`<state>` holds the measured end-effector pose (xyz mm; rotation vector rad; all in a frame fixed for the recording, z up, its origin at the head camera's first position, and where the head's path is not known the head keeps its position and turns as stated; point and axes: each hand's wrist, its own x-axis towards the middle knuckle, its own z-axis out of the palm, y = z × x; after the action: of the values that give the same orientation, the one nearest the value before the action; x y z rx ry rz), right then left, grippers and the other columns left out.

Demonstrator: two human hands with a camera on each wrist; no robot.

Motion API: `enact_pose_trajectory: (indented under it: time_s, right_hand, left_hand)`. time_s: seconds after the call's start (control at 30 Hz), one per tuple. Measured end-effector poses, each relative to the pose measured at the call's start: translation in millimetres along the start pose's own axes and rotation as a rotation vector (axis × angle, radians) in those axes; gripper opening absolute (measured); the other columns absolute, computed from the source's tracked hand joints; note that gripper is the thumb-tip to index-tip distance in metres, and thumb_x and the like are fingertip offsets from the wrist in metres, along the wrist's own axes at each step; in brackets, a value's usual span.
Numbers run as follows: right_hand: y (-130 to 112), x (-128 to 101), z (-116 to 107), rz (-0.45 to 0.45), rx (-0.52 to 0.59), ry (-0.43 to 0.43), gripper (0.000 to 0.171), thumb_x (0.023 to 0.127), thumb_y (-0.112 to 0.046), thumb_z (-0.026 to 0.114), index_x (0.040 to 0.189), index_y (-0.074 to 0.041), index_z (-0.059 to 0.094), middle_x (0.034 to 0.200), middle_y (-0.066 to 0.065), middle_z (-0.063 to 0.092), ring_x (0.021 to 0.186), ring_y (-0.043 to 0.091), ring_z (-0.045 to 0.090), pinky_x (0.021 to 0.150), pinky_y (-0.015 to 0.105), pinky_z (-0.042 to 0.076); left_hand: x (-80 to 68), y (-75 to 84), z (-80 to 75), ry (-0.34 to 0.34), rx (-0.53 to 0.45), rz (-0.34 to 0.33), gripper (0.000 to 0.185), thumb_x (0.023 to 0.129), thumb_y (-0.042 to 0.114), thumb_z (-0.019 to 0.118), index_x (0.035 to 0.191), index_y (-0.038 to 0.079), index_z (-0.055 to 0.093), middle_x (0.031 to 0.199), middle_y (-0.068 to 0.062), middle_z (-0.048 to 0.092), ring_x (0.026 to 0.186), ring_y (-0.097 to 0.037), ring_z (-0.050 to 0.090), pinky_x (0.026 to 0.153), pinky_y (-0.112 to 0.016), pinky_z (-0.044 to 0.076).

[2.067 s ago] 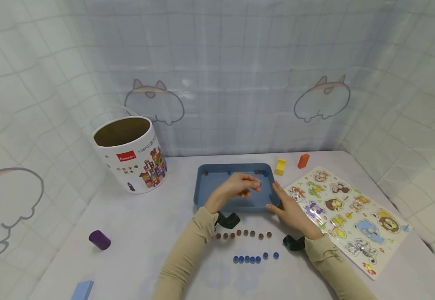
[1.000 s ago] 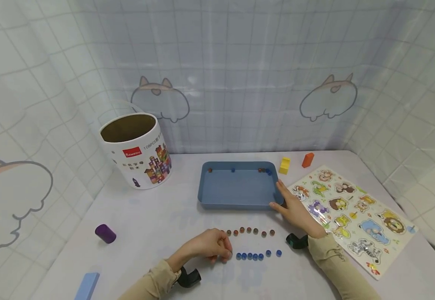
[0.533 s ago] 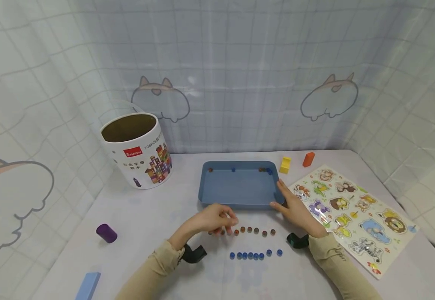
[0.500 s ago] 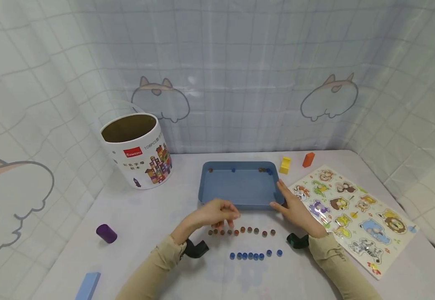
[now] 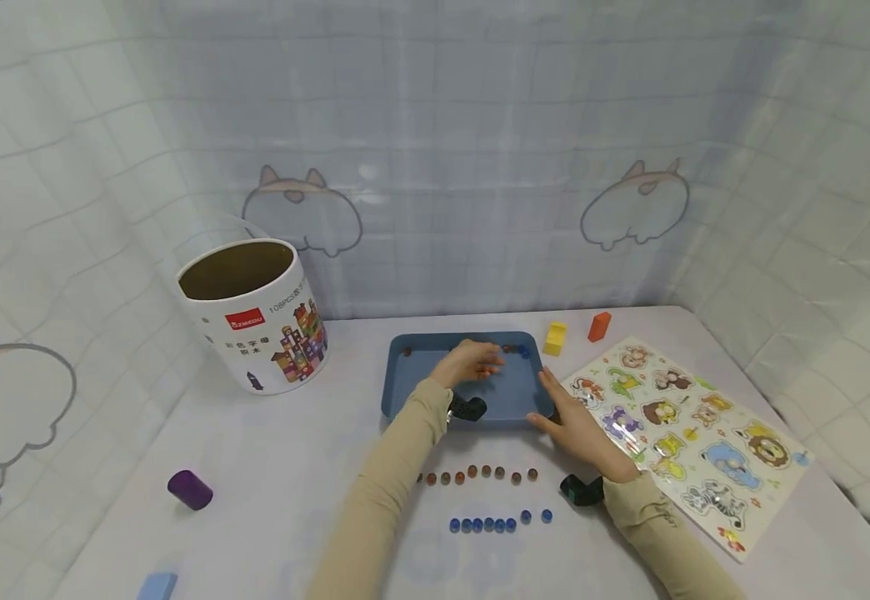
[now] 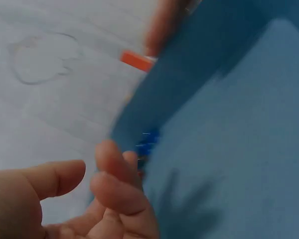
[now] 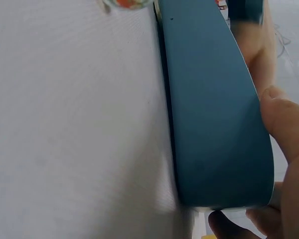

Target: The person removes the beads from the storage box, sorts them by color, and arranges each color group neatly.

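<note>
A pale checked curtain with cat outlines hung behind the white surface I was watching. On it sat a blue tray, and my view showed the left hand reaching over the tray toward its far rim, fingers loosely bent; whether it pinched anything, I could not tell. The left wrist camera, blurred, showed those fingers curled just short of a few blue beads lying against the tray wall. In the head view a brown bead lay at the tray's far left corner, and a small cluster of brown and blue beads at its far right. The right hand rested against the tray's near right corner, fingers fairly straight, the thumb on the rim. Nearer to me, a row of brown beads lay on the surface, and below it a row of blue beads. To the left stood an open cardboard tub, with a purple cylinder well apart in front of it. A yellow block and an orange block stood beside the tray, and an animal puzzle board lay on the right.
</note>
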<state>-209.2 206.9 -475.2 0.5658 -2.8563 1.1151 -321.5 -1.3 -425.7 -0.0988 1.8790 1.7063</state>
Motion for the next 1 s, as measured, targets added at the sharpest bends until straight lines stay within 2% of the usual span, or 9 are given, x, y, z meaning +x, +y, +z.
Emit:
enact_pose_trajectory:
  time_s: [0.13,0.37,0.47,0.6,0.7,0.87,1.0]
  right_hand:
    - [-3.4,1.8,0.0,0.0,0.012,-0.001,0.081,0.095,-0.039,0.06,0.153,0.003,0.021,0.16,0.022,0.017,0.146,0.042,0.022,0.113,0.059,0.026]
    - [-6.4,4.0,1.9,-0.009,0.007,-0.001,0.08,0.095,-0.035,0.062,0.153,0.002,0.02,0.16,0.022,0.018,0.145,0.042,0.023,0.114,0.059,0.026]
    - [-7.2,3.0,2.8,-0.007,0.005,-0.004,0.08,0.095,-0.034,0.062,0.153,0.002,0.02,0.16,0.023,0.018,0.145,0.042,0.023,0.114,0.059,0.026]
    - [-7.3,1.0,3.3,0.0,-0.001,-0.008,0.08,0.095,-0.034,0.062,0.153,0.002,0.02,0.16,0.023,0.018,0.145,0.042,0.024,0.114,0.059,0.026]
    - [-6.7,-0.2,3.0,0.002,-0.004,-0.005,0.079,0.095,-0.034,0.062,0.153,0.002,0.021,0.159,0.023,0.018,0.144,0.043,0.025,0.113,0.059,0.027]
    - [-4.8,0.1,1.8,-0.005,-0.01,0.004,0.08,0.095,-0.034,0.062,0.152,0.003,0.021,0.159,0.024,0.019,0.144,0.042,0.025,0.113,0.058,0.028]
    - [-4.2,0.5,-0.6,0.002,-0.006,-0.001,0.08,0.095,-0.035,0.062,0.152,0.003,0.021,0.159,0.023,0.019,0.145,0.042,0.024,0.114,0.058,0.027]
  left_hand:
    - [12.1,-0.5,15.2,-0.019,-0.038,-0.036,0.044,0.102,0.014,0.049,0.142,-0.002,0.043,0.111,-0.017,0.064,0.071,-0.012,0.06,0.06,-0.019,0.046]
    - [19.0,3.0,35.4,0.051,-0.131,-0.048,0.04,0.102,0.01,0.047,0.138,-0.007,0.047,0.122,-0.023,0.064,0.072,-0.013,0.062,0.058,-0.017,0.047]
    - [20.9,1.3,38.5,0.047,-0.131,-0.061,0.037,0.1,0.009,0.051,0.133,-0.007,0.051,0.107,-0.018,0.068,0.068,-0.011,0.062,0.057,-0.016,0.047]
    - [20.9,-2.4,39.5,-0.005,-0.092,-0.084,0.032,0.096,0.006,0.058,0.125,-0.008,0.059,0.08,-0.008,0.066,0.06,-0.008,0.061,0.054,-0.015,0.046]
    - [18.1,-3.9,38.9,-0.035,-0.045,-0.084,0.027,0.094,0.006,0.062,0.117,-0.008,0.065,0.071,-0.003,0.066,0.056,-0.006,0.06,0.052,-0.015,0.045]
    - [10.1,-2.5,32.5,-0.056,0.027,-0.005,0.026,0.092,0.011,0.067,0.112,-0.005,0.069,0.072,0.001,0.067,0.053,-0.003,0.055,0.053,-0.016,0.042]
    - [0.0,1.3,18.4,-0.077,0.062,0.051,0.034,0.092,0.017,0.067,0.12,-0.003,0.066,0.082,0.001,0.069,0.054,-0.003,0.051,0.054,-0.017,0.039]
